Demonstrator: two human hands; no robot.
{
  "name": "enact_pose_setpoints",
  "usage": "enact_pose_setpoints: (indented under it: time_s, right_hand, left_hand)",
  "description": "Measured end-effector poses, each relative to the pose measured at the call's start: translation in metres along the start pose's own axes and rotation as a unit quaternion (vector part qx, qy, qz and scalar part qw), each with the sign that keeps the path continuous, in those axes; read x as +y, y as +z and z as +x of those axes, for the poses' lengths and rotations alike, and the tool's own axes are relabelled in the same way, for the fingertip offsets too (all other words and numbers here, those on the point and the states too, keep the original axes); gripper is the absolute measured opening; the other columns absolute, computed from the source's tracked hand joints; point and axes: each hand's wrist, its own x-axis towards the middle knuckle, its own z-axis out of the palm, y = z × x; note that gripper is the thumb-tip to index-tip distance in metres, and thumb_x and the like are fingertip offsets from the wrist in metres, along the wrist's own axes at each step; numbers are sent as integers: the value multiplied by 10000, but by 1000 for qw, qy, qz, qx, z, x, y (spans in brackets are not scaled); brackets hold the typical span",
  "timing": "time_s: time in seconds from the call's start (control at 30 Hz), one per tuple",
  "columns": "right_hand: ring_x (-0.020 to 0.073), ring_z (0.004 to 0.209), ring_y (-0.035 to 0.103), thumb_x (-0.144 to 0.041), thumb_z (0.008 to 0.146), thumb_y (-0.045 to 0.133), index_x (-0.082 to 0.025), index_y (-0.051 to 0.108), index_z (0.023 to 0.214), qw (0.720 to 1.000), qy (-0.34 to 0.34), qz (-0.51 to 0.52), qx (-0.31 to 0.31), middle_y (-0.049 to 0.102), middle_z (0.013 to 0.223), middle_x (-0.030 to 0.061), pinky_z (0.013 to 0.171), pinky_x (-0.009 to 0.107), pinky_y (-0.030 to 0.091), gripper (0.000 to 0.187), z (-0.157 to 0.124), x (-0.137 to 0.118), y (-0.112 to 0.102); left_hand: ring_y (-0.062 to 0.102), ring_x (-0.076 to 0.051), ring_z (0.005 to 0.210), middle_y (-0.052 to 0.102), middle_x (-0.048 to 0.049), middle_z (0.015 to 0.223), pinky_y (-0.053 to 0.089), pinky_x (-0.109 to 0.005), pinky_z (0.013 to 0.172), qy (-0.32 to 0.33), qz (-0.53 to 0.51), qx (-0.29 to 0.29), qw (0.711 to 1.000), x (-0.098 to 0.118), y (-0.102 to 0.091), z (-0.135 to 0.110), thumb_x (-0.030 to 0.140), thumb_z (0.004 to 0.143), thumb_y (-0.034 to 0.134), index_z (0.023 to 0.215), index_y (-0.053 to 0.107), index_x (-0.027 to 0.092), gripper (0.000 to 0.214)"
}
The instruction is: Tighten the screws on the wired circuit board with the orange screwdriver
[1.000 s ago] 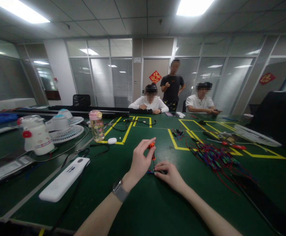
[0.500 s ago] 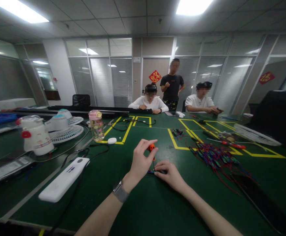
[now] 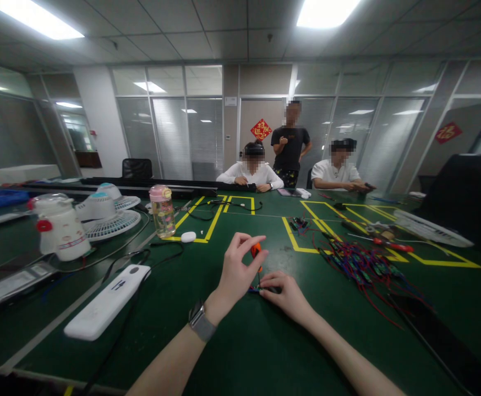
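An orange-handled screwdriver [image 3: 256,250] stands nearly upright in front of me, its thin dark shaft pointing down. My left hand [image 3: 237,269] is closed round the handle, with thumb and index finger at its sides. Below the shaft, a small circuit board [image 3: 254,290] with coloured parts lies on the green table [image 3: 232,346]. My right hand [image 3: 287,296] rests low beside it, fingertips pinching the board's right edge. The screwdriver's tip meets the board area between both hands; the exact contact point is too small to make out.
To the right lies a heap of wired circuit boards [image 3: 360,261], near a red-handled screwdriver [image 3: 393,245]. A white power bank-like block [image 3: 108,302], a pink-lidded bottle [image 3: 162,212], a white jug [image 3: 61,228] and fans [image 3: 108,220] stand left. Several people are across the table.
The screwdriver's orange handle has turned slightly in my left fingers, and the thumb has shifted a little to the right. My right hand stays at the board.
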Motion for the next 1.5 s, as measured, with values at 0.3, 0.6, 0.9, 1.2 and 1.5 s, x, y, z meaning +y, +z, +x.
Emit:
enact_pose_setpoints:
  time_s: [0.3, 0.6, 0.9, 1.2, 1.5]
  right_hand:
    - [241, 914, 660, -185, 746, 711, -199, 802, 825, 1000, 9, -11, -5, 752, 931, 78, 876, 367, 479, 120, 0, -3, -1]
    - [240, 904, 661, -180, 739, 709, -205, 802, 821, 1000, 7, -4, -1, 752, 924, 75, 867, 365, 487, 126, 0, 0, 0]
    - [238, 900, 662, -189, 740, 707, -211, 800, 815, 1000, 5, 0, 0, 750, 923, 73, 866, 363, 486, 122, 0, 0, 0]
    - [240, 897, 667, -189, 738, 712, -211, 800, 820, 1000, 3, -6, -1, 757, 915, 70, 865, 368, 492, 123, 0, -2, 0]
    - [238, 896, 666, -192, 738, 709, -207, 800, 811, 1000, 5, -2, -2, 753, 918, 74, 865, 363, 491, 117, 0, -1, -1]
  left_hand:
    - [595, -163, 843, 590, -29, 899, 486, -288, 787, -12, 3, 17, 1000, -2, 0, 1, 215, 874, 626, 1054, 693, 207, 192]
    - [599, -160, 858, 597, -30, 922, 492, -292, 805, -15, -43, -18, 999, -3, 0, 1, 198, 892, 594, 1118, 672, 216, 240]
    - [606, -150, 879, 607, -39, 987, 496, -279, 803, -21, -74, -46, 996, -3, 0, 0, 190, 936, 524, 1211, 623, 223, 294]
    - [588, -164, 1031, 585, -69, 1145, 474, -304, 906, 11, -23, -29, 999, -1, 2, 0, 169, 990, 393, 1302, 547, 228, 352]
    - [604, -160, 867, 571, -47, 961, 513, -287, 792, -13, -29, -7, 999, 2, 0, 0, 229, 912, 569, 1046, 690, 202, 182]
